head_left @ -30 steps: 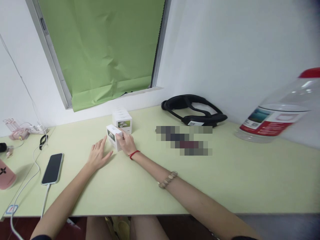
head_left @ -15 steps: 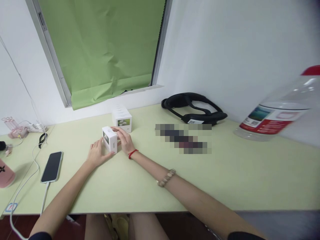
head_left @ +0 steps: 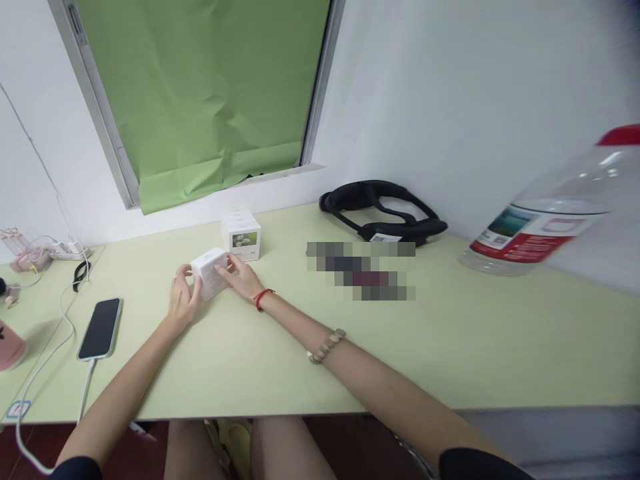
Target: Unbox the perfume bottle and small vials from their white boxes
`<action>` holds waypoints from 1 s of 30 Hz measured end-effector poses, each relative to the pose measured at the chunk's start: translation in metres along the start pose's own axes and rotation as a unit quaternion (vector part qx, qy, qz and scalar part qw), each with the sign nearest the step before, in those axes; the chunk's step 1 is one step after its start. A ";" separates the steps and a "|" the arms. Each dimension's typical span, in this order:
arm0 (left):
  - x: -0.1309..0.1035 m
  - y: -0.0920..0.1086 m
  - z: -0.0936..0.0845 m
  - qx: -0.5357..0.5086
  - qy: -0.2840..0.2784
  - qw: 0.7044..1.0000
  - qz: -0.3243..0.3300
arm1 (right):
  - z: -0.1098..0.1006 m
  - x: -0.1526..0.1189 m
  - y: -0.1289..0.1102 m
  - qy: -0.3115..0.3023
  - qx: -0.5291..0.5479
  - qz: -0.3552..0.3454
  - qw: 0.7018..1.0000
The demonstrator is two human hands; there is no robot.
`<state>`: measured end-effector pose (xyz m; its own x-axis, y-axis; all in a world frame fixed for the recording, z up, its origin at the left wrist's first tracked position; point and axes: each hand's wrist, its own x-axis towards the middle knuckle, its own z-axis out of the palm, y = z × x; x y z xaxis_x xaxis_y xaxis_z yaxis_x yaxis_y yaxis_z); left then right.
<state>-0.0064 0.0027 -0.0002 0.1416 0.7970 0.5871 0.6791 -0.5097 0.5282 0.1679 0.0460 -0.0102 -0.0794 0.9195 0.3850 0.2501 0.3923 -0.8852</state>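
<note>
Between my two hands is a small white box [head_left: 210,268] with a plain printed side turned toward me. My left hand [head_left: 185,297] grips its left end, thumb on the near side and fingers behind. At the right end, my right hand [head_left: 243,277] holds it with the thumb on the near face and fingers curled round the edge. Just behind stands a row of similar white boxes [head_left: 244,241], the front one bearing a flower picture. I cannot tell whether the held box touches the table.
On the pale green table [head_left: 280,373], a charging phone [head_left: 101,328] lies left beside a pink cup [head_left: 9,347]. A black headset [head_left: 385,213] and a blurred-out patch [head_left: 360,270] are right of centre. A large plastic bottle [head_left: 535,227] stands far right; a power strip [head_left: 70,251] is back left.
The box has been turned, so a plain printed side faces me instead of the picture side and narrow end. Both hands have shifted their hold, the right thumb now on the near face.
</note>
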 end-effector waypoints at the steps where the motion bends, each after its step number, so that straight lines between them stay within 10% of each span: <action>1: 0.000 -0.001 0.000 -0.017 0.026 1.000 0.000 | -0.001 -0.001 -0.002 0.005 -0.025 -0.012 1.000; 11: 0.001 0.006 -0.001 -0.083 0.074 0.993 -0.033 | 0.011 -0.013 -0.018 0.113 -0.002 -0.102 0.988; 30: 0.001 0.009 -0.007 -0.102 0.102 0.989 0.032 | 0.010 -0.014 -0.021 0.129 -0.006 -0.126 0.984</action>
<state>-0.0052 -0.0032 0.0088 0.0166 0.6894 0.7242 0.5108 -0.6285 0.5866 0.1543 0.0251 0.0000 0.1069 0.7554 0.6464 0.2653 0.6049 -0.7508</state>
